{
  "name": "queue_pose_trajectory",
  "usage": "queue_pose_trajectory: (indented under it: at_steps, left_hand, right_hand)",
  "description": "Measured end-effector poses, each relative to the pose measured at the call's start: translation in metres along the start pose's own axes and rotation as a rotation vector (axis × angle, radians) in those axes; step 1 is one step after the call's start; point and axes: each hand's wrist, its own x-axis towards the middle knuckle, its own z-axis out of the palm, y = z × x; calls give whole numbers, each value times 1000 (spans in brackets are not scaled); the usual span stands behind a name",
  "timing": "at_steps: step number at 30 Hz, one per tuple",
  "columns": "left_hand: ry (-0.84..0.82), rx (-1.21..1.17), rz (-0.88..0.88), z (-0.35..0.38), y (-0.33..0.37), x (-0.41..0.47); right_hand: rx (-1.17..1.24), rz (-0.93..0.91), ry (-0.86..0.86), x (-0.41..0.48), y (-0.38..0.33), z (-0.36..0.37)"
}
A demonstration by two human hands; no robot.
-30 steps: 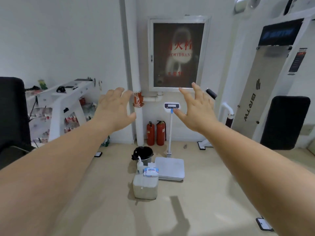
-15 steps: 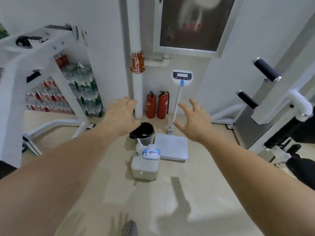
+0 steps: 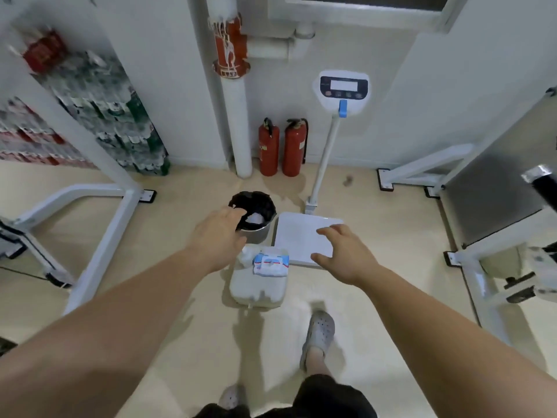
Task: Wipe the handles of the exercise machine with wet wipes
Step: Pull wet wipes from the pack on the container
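Clog (image 3: 319, 333) at lower centre, on the beige floor. I log both hands as empty: left hand (image 3: 217, 233) mid-frame, fingers relaxed, over the near rim of the bin (image 3: 262, 233); right hand (image 3: 343, 251) to its right, fingers splayed above the scale platform (image 3: 297, 233). Wet wipes pack (image 3: 270, 263) lies between the hands on a white container (image 3: 256, 289). Fire extinguishers (image 3: 283, 147) upper centre. Black machine handle (image 3: 544, 188) at right edge.

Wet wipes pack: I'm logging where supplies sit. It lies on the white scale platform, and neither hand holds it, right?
Not quite. The head view shows the wet wipes pack lying on the white container beside the scale platform, not on it. Neither the left hand nor the right hand holds it.
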Motion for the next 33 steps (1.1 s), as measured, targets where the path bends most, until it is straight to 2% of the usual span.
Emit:
queue_pose_trajectory:
  at_steps: [4, 10, 14, 19, 25, 29, 33]
  left_hand:
    - [-92, -39, -136, 45, -6, 37]
    - [-241, -165, -194, 122, -17, 83]
    - [-336, -151, -158, 186, -36, 122]
    - [-445, -147, -81, 295, -74, 164]
    - [-487, -52, 63, 425, -114, 187]
    - [-423, 75, 174, 482, -130, 198]
    - [-359, 18, 163, 515, -128, 203]
  right_hand:
    - [-7, -49, -121, 71, 32, 15]
    - [30, -53, -259, 153, 59, 57]
    - [67, -28, -285, 198, 74, 118]
    - [125, 2, -295, 252, 103, 229]
    - [95, -29, -272, 305, 152, 346]
    - [61, -96, -314, 316, 166, 396]
    - [-145, -186, -349, 325, 169, 419]
